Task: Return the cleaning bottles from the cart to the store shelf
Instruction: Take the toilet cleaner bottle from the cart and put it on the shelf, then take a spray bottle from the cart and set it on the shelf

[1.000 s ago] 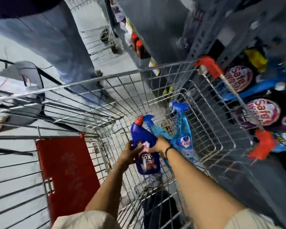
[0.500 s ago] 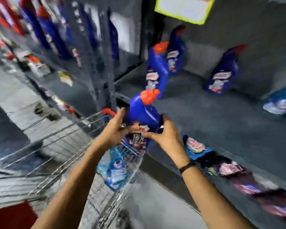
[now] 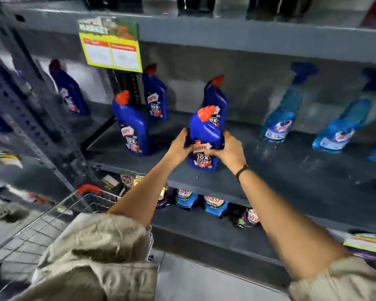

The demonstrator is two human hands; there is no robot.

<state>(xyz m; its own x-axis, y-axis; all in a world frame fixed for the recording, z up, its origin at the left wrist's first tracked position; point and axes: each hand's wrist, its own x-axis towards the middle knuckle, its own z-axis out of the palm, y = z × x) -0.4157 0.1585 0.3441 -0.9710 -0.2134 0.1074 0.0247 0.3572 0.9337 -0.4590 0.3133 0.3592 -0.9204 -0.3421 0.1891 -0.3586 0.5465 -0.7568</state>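
Head view: the left hand (image 3: 180,146) clasps the left flank of an upright dark-blue plastic cleaning bottle with an orange cap (image 3: 205,137), standing near the front edge of the grey metal store shelf (image 3: 291,170). The right hand (image 3: 228,152) grips its right flank, thumb across the label. Both forearms reach forward, nearly straight.

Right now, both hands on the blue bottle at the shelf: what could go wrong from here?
1. The held blue bottle sits near the shelf's front edge; released there, it might tip off.
2. Another blue bottle stands right behind it; pushing deeper could knock that one over.
3. The left hand and right hand grip low on the body, so the top may lean on release.
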